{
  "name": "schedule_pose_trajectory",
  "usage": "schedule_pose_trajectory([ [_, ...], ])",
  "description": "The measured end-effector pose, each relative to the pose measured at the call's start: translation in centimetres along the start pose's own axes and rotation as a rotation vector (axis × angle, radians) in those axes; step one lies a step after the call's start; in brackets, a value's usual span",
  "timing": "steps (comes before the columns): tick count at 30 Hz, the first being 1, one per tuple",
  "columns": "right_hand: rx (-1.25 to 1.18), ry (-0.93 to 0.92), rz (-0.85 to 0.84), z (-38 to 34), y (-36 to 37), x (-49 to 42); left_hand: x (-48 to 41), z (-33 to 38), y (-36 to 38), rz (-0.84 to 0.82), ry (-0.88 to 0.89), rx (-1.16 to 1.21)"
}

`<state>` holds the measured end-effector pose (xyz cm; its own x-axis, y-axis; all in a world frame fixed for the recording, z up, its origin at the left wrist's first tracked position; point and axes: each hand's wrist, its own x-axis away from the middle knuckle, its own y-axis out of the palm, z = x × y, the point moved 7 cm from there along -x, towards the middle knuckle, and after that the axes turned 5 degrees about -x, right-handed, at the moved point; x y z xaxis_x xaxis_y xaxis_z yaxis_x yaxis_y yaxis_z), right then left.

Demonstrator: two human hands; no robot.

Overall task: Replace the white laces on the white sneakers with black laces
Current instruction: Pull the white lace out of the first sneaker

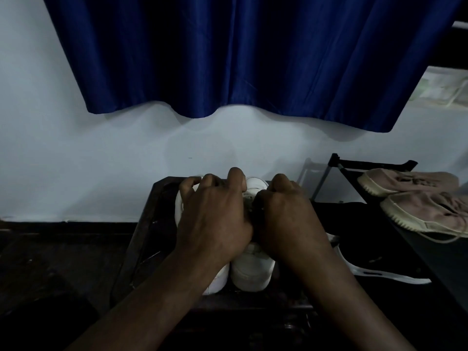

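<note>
Reaching in from the lower edge, two bare forearms meet over a pair of white sneakers [253,271] that stand side by side on a small dark counter [158,198], heels toward the viewer and toes toward the wall. To the right of the heels, on a black surface, lies a pale strip [379,276] whose nature cannot be told in the dim light. The left hand [215,214] lies across the top of the sneakers, its fingers spread and bent down over the forepart, gripping the upper. The right hand [286,219] touches the left at the knuckles and is drawn into a tight curl at the lacing [249,198] of the right-hand sneaker; whether it pinches a lace is hidden by the fingers, and the colour of the lace cannot be read. Just beyond the hands, one rounded white toe shows between them. Farther right, a black shoe rack [374,163] carries a pair of beige sneakers [410,183] on its top shelf. Dark floor [50,262] lies to the left of the counter. Behind everything rises a pale wall [101,160], with a deep blue curtain [253,59] hanging over its upper part, the hem well above the counter.
</note>
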<state>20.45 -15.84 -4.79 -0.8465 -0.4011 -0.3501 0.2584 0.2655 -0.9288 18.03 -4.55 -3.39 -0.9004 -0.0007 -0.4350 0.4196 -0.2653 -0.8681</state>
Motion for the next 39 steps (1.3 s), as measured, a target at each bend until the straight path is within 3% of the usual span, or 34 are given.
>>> schedule_pose_trajectory([
  [2,-0.062,0.017,0.043,0.0,-0.3,-0.1,0.0,0.0,-0.1,0.007,-0.002,-0.002],
  [5,-0.483,0.192,0.298,1.6,-2.1,0.4,0.0,-0.1,-0.1,0.010,-0.006,-0.003],
  [8,-1.351,0.462,0.314,3.7,-1.1,0.8,0.0,-0.1,-0.1,0.013,-0.013,-0.013],
  [10,-1.898,0.504,0.367,4.2,-0.8,0.9,0.0,0.0,-0.1,0.014,-0.007,-0.026],
  [13,-2.271,0.506,0.420,4.5,-1.2,0.8,0.0,0.1,-0.1,0.016,0.002,-0.032],
  [15,-2.223,0.464,0.416,4.2,-1.5,0.6,0.0,0.1,-0.1,0.021,-0.002,-0.026],
  [16,-2.070,0.455,0.419,4.1,-1.7,0.7,0.0,0.0,-0.2,0.025,-0.006,-0.020],
  [18,-1.489,0.360,0.406,4.1,-2.4,0.9,0.0,-0.1,-0.2,0.031,-0.015,-0.004],
  [21,-0.644,0.057,0.334,2.3,-3.2,0.6,0.0,-0.3,-0.2,0.035,-0.019,0.024],
  [23,-0.411,-0.050,0.290,1.3,-3.0,0.5,0.0,-0.4,-0.1,0.037,-0.019,0.029],
  [27,-0.217,-0.081,0.242,0.6,-3.0,0.4,0.0,-0.4,0.0,0.025,-0.016,0.028],
  [31,-0.424,0.036,0.195,1.9,-2.2,0.3,0.0,-0.3,0.0,0.014,-0.017,0.030],
  [33,-0.949,0.200,0.179,2.7,-1.6,0.4,0.0,-0.3,-0.1,0.028,-0.023,0.034],
  [35,-1.489,0.319,0.288,3.7,-2.0,0.7,0.0,-0.3,-0.1,0.037,-0.027,0.031],
  [37,-1.831,0.332,0.408,5.1,-3.0,0.7,0.0,-0.3,-0.2,0.040,-0.026,0.021],
  [39,-2.009,0.357,0.485,6.5,-3.5,0.8,0.1,-0.3,-0.2,0.030,-0.026,0.007],
])
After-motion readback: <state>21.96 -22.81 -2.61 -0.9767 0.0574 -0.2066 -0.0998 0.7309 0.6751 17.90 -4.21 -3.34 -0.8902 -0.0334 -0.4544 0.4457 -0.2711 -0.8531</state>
